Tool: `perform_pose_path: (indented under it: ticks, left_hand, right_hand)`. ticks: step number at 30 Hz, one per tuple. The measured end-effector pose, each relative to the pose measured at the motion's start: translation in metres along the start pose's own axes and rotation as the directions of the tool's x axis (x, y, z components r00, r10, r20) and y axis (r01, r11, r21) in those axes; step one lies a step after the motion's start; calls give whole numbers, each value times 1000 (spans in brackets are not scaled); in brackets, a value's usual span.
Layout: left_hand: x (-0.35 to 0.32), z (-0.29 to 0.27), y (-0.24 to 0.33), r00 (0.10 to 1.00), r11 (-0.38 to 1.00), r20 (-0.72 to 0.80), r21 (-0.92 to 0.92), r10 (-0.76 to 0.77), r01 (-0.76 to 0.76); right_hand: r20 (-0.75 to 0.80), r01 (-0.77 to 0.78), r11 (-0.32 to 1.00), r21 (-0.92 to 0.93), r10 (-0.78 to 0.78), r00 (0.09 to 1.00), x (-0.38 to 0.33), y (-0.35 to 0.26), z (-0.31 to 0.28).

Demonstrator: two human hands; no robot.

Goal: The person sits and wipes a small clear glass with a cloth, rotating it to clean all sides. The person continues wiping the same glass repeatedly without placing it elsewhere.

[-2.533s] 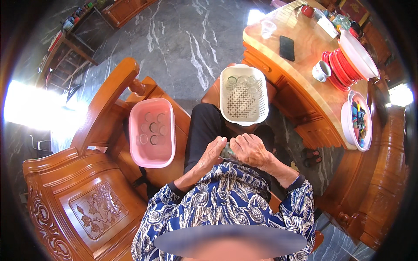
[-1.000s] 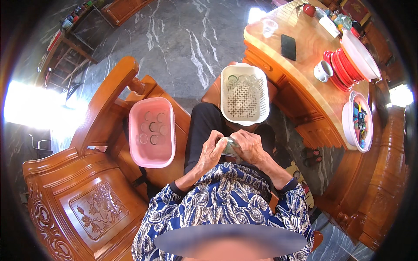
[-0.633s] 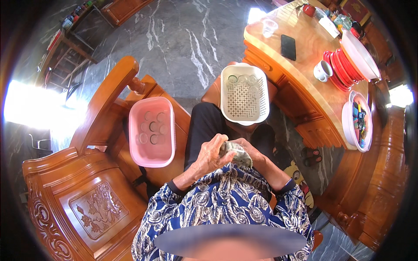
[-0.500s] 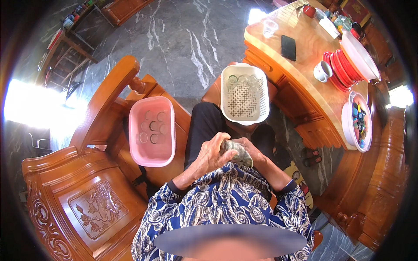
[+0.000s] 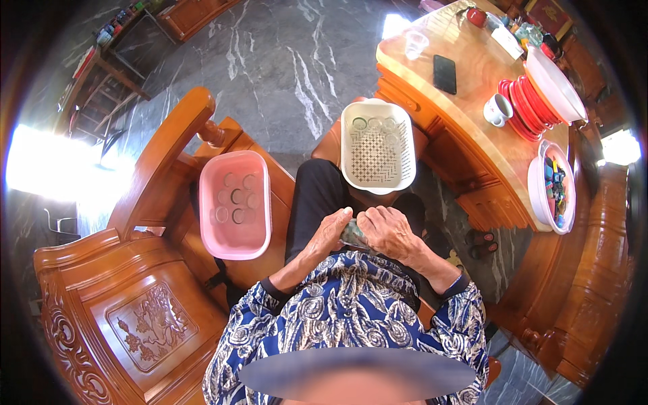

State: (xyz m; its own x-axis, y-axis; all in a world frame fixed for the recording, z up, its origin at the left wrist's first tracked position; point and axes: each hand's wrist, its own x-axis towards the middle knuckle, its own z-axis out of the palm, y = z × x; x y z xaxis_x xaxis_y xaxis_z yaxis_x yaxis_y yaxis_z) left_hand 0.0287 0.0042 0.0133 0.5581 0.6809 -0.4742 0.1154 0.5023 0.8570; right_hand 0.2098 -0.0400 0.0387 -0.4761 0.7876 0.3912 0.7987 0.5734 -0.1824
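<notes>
Close in front of my body, both hands are closed around a small bundle. My left hand (image 5: 327, 233) grips its left side, thumb up, on what looks like a drinking glass, mostly hidden. My right hand (image 5: 388, 233) lies over the other end with curled fingers, on a greyish-green cloth (image 5: 353, 235) that shows between the hands. To the left, a pink basin (image 5: 209, 236) holds several round, clear glasses (image 5: 236, 196). Ahead stands a white basket (image 5: 410, 165) with a slotted bottom; a few glasses (image 5: 374, 124) sit at its far end.
A carved wooden chair (image 5: 152, 324) is at the left. On the wooden table (image 5: 466, 74) at the right are a black phone (image 5: 444, 74), a white mug (image 5: 497, 110), red-rimmed dishes (image 5: 530, 111) and a pale basin (image 5: 538, 196) of small coloured items.
My right hand has come up over the top of the bundle, its knuckles now showing. The cloth's hanging end and the round dark opening are now covered.
</notes>
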Motion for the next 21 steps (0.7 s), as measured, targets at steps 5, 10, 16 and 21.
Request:
perform_pose_path:
  ticks: [5, 10, 16, 21]
  left_hand:
    - [2, -2, -12, 957, 941, -95, 231, 275, -248]
    - [-4, 3, 4, 879, 801, -145, 498, 455, -332]
    - [-7, 1, 7, 731, 530, 76, 638, 678, -558]
    - [-9, 3, 11, 657, 381, 206, 675, 725, -632]
  right_hand:
    - [43, -104, 986, 130, 99, 994, -1, 6, 12]
    - [97, -315, 844, 434, 304, 948, -2, 10, 27]
    - [563, -554, -118, 824, 279, 778, -9, 10, 45]
    - [570, -542, -283, 791, 20, 822, -22, 16, 56]
